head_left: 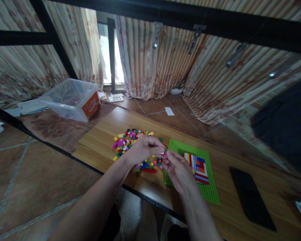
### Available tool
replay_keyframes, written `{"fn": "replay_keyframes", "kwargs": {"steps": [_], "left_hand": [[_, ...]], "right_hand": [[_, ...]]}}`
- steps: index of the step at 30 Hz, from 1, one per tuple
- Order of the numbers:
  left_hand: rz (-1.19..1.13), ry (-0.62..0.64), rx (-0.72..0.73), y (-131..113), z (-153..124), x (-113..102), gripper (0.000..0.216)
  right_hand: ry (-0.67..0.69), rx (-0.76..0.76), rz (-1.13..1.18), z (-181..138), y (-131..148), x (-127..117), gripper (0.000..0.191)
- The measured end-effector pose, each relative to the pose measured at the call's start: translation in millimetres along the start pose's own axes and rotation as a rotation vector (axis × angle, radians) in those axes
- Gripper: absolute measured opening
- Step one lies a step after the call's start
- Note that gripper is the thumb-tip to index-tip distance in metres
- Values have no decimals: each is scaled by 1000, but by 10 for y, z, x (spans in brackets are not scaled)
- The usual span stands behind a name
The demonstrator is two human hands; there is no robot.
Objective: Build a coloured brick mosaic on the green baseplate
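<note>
My left hand (142, 150) and my right hand (177, 169) meet over the wooden table (102, 144), fingertips pinched together on a tiny pale brick (163, 153) between them. Under and behind my left hand lies a pile of small coloured bricks (129, 140). Just right of my hands lies a green baseplate (210, 192) carrying a partly built block of red, yellow, blue and orange rows (199, 169). A red brick (149, 170) lies near the pile's front edge.
A clear plastic box (70, 98) with an orange label sits on the floor at the back left. A dark flat phone-like slab (251, 199) lies on the table's right side. Striped curtains hang behind; black metal bars cross overhead.
</note>
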State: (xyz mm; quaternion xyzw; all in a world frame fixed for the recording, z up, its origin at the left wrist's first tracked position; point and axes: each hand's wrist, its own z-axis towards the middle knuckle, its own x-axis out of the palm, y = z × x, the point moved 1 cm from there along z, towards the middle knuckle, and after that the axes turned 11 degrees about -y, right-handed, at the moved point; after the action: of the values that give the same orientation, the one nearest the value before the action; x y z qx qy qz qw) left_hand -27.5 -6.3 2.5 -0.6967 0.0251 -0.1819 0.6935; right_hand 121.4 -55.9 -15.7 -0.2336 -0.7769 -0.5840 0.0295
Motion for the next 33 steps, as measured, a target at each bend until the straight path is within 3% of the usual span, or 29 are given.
{"fn": "replay_keyframes", "kwargs": {"steps": [5, 7, 10, 15, 20, 25, 29, 33], "left_hand": [[-30, -82, -65, 20, 6, -98, 29], [-9, -93, -68, 24, 5, -108, 27], [70, -79, -34, 26, 6, -81, 21], [153, -46, 79, 11, 22, -7, 15], [276, -7, 154, 42, -1, 71, 9], [568, 43, 253, 209, -126, 385, 3], [786, 49, 339, 404, -206, 685, 4], [895, 72, 377, 525, -218, 820, 6]], "right_hand": [[-64, -546, -685, 2, -104, 24, 15], [-27, -663, -857, -13, -159, 55, 15], [-13, -718, -967, -12, -216, 97, 16], [-49, -747, -926, 1, -147, 89, 16], [-273, -840, -745, 18, 80, -145, 17], [-503, -790, -580, 90, 256, -449, 21], [-572, -780, -475, 110, 345, -587, 21], [-610, -804, -465, 97, 401, -672, 21]]}}
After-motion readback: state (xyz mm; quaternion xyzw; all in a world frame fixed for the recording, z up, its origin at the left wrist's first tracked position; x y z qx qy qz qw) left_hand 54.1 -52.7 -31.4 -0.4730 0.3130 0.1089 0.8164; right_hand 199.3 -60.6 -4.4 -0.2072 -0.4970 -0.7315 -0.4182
